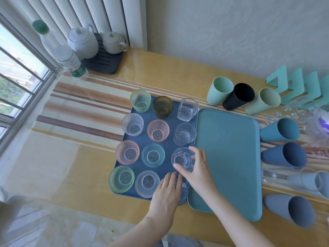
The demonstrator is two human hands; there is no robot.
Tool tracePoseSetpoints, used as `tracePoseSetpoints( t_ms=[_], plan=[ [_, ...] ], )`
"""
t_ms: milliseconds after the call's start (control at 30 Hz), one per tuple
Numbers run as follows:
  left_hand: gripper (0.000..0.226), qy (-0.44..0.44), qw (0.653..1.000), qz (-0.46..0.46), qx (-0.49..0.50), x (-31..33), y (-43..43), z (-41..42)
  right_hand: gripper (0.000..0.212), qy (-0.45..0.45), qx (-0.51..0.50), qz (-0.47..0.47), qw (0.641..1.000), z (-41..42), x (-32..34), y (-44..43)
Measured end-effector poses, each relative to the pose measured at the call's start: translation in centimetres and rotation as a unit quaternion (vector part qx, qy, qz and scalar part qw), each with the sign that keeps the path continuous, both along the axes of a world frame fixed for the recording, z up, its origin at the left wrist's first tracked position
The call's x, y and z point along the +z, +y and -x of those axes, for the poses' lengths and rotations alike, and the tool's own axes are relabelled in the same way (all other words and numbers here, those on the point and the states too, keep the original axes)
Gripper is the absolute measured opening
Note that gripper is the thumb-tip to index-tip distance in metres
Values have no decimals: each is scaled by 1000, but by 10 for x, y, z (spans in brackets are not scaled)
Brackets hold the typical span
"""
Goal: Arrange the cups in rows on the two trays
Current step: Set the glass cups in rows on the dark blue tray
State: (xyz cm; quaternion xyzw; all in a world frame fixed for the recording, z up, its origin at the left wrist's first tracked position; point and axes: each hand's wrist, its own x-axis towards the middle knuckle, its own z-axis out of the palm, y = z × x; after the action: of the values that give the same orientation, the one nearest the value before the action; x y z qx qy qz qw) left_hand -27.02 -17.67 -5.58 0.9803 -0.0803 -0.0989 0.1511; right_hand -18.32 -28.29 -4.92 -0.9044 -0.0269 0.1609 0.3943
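A dark blue tray (pixel 142 139) carries several glass cups upright in rows of three: clear, pink, green, teal and amber ones. My right hand (pixel 196 168) grips a clear glass (pixel 181 158) in the tray's right column. My left hand (pixel 167 190) lies over a cup (pixel 184 190) at the tray's near right corner, which it mostly hides. Beside it a teal tray (pixel 229 157) lies bare. Several plastic tumblers rest on their sides around it: mint (pixel 219 90), black (pixel 239 96), pale green (pixel 263 101), blue (pixel 279 130), navy (pixel 284 155) and grey-blue (pixel 292 212).
Two white teapots (pixel 83 41) sit on a dark rack at the back left, by a plastic water bottle (pixel 62 54) and the window. Clear glasses (pixel 292 179) and a plastic bag (pixel 302 113) lie at the right edge, with teal bookends (pixel 299 86) by the wall.
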Motion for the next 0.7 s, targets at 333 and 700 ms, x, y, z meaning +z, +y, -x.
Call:
tracePoseSetpoints(
  t_ms=[333, 700],
  plan=[
    [36, -92, 982, 152, 58, 39, 48, -18, 44, 152, -80, -8, 985, 27, 13, -51],
    [25, -81, 978, 186, 53, 27, 92, -71, 22, 216, 21, 38, 975, 60, 6, -21]
  ],
)
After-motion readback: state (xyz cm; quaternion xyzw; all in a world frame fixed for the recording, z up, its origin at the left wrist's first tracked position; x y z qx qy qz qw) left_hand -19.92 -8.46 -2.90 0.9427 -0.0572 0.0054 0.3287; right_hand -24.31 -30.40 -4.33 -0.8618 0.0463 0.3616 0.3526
